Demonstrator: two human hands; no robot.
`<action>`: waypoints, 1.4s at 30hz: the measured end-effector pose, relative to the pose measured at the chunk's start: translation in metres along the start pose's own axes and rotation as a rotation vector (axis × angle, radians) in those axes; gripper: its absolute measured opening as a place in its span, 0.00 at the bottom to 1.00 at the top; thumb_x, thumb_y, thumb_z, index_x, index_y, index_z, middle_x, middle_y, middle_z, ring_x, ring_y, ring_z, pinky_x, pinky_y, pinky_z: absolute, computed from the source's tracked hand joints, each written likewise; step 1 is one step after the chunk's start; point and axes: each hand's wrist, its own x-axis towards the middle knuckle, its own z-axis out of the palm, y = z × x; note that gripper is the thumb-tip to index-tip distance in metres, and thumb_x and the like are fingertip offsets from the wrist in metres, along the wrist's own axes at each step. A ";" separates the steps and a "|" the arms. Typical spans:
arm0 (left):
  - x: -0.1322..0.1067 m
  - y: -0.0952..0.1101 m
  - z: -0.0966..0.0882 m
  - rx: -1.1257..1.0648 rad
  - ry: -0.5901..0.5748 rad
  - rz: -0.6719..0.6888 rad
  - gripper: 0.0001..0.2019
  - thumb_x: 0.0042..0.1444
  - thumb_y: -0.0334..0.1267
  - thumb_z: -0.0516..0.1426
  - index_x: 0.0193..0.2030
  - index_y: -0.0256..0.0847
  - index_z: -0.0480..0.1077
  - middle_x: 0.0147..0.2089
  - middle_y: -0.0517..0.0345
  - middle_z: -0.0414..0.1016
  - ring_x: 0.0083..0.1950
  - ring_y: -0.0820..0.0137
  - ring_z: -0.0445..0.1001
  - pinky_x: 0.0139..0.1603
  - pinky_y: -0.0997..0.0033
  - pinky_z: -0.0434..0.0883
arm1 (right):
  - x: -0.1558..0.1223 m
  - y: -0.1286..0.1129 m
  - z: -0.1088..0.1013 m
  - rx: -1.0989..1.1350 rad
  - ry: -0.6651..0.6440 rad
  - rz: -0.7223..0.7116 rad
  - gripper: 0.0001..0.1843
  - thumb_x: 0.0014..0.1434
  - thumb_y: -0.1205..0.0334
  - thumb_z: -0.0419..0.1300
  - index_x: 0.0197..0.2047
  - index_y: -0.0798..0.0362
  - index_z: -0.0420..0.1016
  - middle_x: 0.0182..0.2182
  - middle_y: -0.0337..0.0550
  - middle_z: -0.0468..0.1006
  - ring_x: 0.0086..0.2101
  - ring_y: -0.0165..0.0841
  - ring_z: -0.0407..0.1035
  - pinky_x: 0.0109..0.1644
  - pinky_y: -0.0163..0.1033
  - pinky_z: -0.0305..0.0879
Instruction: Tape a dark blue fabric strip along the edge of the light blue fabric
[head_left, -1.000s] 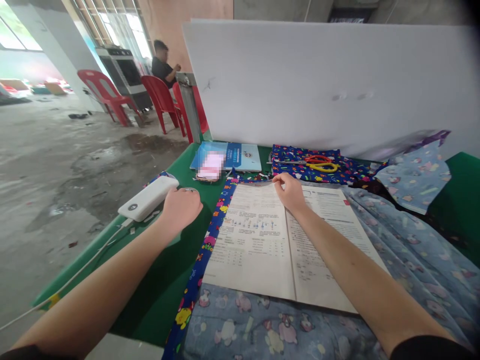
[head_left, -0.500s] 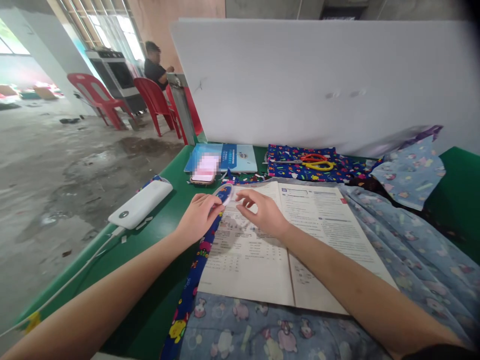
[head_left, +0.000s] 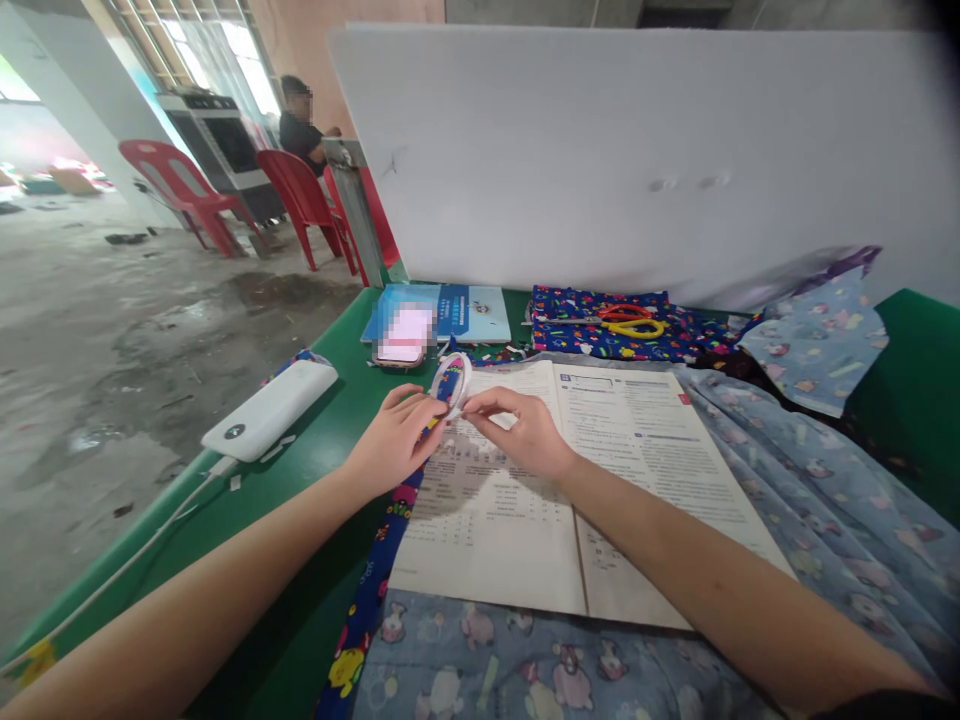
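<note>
A roll of clear tape (head_left: 464, 372) stands tilted between my hands, above the upper left part of an open book (head_left: 517, 560). My left hand (head_left: 401, 435) grips the roll's lower left rim between thumb and fingers. With thumb and forefinger pinched together, my right hand (head_left: 521, 430) meets the roll's lower right edge; the tape's free end is too small to make out. The book lies open with printed pages on grey-blue patterned cloth (head_left: 480, 650). Along its left side runs a dark blue strip of printed cloth (head_left: 382, 560), partly under my left hand.
A white power bank (head_left: 270, 410) with a cable lies on the green table (head_left: 300, 540) at left. Behind the hands are a phone (head_left: 403, 335), a blue booklet (head_left: 484, 315) and scissors (head_left: 634, 325) on folded cloth. A white board (head_left: 600, 150) stands behind; a person (head_left: 300, 130) sits beyond.
My right hand has come left, its fingers closing from loosely curled to a pinch at the roll's edge. The roll has turned more upright in my left hand. The view has shifted slightly.
</note>
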 end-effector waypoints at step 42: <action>-0.001 0.016 -0.004 -0.264 0.008 0.047 0.18 0.65 0.33 0.46 0.38 0.46 0.78 0.39 0.50 0.69 0.44 0.63 0.64 0.45 0.59 0.69 | -0.001 0.012 0.000 -0.561 0.000 -0.170 0.25 0.60 0.74 0.51 0.57 0.46 0.69 0.45 0.50 0.65 0.49 0.41 0.61 0.54 0.53 0.65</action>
